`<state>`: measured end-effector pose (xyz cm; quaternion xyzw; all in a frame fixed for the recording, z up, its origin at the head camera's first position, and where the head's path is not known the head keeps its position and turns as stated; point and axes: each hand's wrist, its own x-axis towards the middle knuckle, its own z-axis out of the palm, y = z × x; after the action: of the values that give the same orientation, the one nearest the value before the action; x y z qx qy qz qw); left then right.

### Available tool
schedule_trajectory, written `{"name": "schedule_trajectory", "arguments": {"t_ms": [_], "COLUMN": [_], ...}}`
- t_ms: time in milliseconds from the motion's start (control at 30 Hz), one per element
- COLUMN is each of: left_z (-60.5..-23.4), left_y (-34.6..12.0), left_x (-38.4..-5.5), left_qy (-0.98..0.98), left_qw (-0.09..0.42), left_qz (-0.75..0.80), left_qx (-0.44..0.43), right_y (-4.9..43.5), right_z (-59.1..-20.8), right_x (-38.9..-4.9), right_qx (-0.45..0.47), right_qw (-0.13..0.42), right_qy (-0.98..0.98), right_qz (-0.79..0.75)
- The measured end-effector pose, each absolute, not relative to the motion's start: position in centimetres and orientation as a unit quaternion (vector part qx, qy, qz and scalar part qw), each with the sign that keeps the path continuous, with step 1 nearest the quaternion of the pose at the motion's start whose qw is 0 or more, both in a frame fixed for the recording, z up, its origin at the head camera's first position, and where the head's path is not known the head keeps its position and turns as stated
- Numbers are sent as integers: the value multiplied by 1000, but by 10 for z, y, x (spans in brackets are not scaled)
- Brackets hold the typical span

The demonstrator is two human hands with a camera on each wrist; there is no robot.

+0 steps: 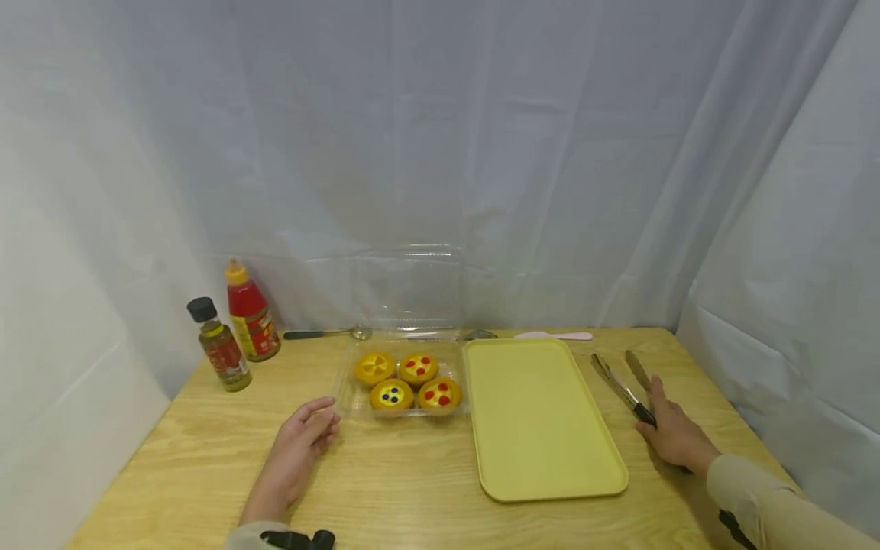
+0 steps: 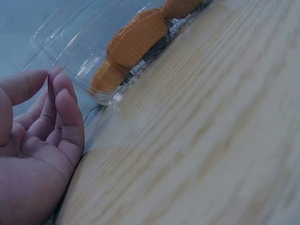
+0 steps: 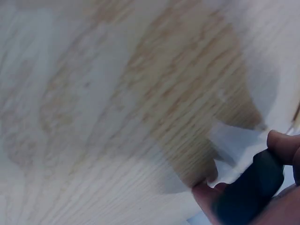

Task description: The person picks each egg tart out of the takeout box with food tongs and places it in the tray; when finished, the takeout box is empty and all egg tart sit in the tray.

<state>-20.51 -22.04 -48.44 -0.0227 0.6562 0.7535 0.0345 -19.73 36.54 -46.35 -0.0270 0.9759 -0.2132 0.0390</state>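
Observation:
My right hand (image 1: 677,431) holds a pair of metal tongs (image 1: 621,387) at their black handle, above the table at the right; the tong arms are spread apart. In the right wrist view, the dark handle (image 3: 251,192) lies between thumb and fingers. To the left, my left hand (image 1: 299,451) has loosely bent fingers with nothing in them. Its fingertips are close to the left edge of a clear plastic box (image 1: 354,405); whether they touch it I cannot tell. Several toy tarts (image 1: 392,396) sit in the box, whose clear lid (image 1: 407,290) stands raised behind.
A yellow tray (image 1: 546,420) lies between box and tongs. At the back left stand a red sauce bottle (image 1: 253,317) and a black-capped bottle (image 1: 223,351). Along the back edge lie a dark-handled spoon (image 1: 323,333) and a pink utensil (image 1: 557,335), before a white curtain (image 1: 522,153).

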Motion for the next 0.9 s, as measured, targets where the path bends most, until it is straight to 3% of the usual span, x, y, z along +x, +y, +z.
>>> {"name": "schedule_trajectory", "arguments": {"t_ms": [167, 633, 900], "left_z": [-483, -481, -481], "left_y": [-220, -223, -218], "left_x": [-205, -201, -205], "left_qy": [658, 643, 640], "left_qw": [34, 33, 32], "left_qz": [752, 763, 767], "left_qx": [-28, -53, -45], "right_y": [366, 313, 276], "right_z": [-452, -430, -409], "right_x": [-194, -186, -186], "right_qx": [1, -142, -177], "right_qw": [32, -155, -172], "right_qy": [981, 973, 965], "right_qz": [-190, -92, -93]}}
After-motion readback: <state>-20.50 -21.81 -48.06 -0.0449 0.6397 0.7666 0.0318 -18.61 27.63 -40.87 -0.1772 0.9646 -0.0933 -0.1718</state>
